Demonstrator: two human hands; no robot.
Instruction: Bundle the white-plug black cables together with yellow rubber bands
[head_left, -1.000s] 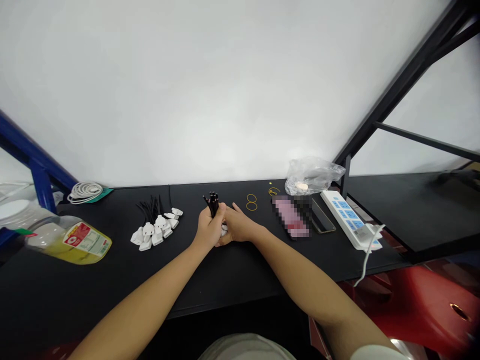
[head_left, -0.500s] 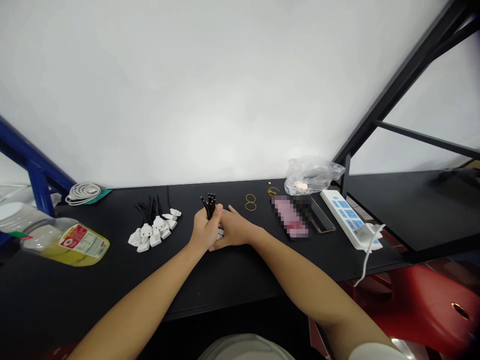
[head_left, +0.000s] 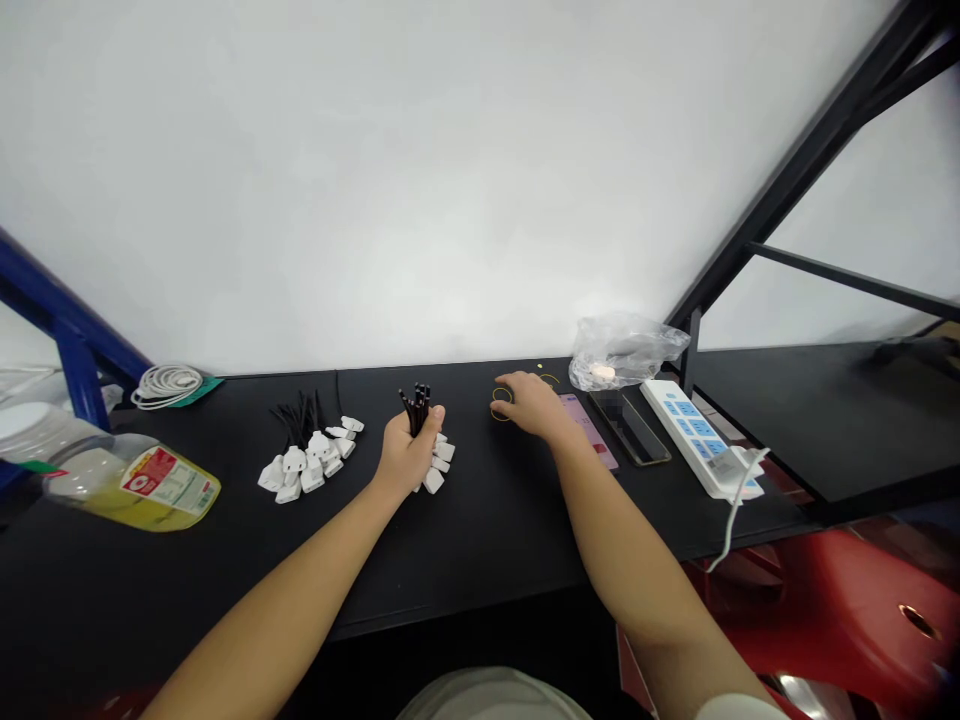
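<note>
My left hand (head_left: 407,452) is closed around a bundle of black cables (head_left: 421,405), their ends sticking up above the fist. White connectors (head_left: 439,467) of that bundle show at the right of the fist. My right hand (head_left: 523,400) has thumb and fingers apart at a yellow rubber band (head_left: 501,403) shaped like a figure eight on the black table (head_left: 465,560). Another yellow band (head_left: 551,379) is partly hidden behind this hand. To the left lies a second group of black cables (head_left: 302,418) with white connectors (head_left: 311,468).
At the left are a jar of yellow liquid (head_left: 161,490) and a coiled white cable (head_left: 169,385). On the right lie a pink-screened phone (head_left: 592,430), a dark phone (head_left: 634,428), a plastic bag (head_left: 630,345) and a power strip (head_left: 694,435). A red stool (head_left: 847,610) stands below.
My right hand has left the bundle and moved right to the yellow band, its fingers now spread. White connectors beside my left fist have come into view. My left hand has stayed nearly still.
</note>
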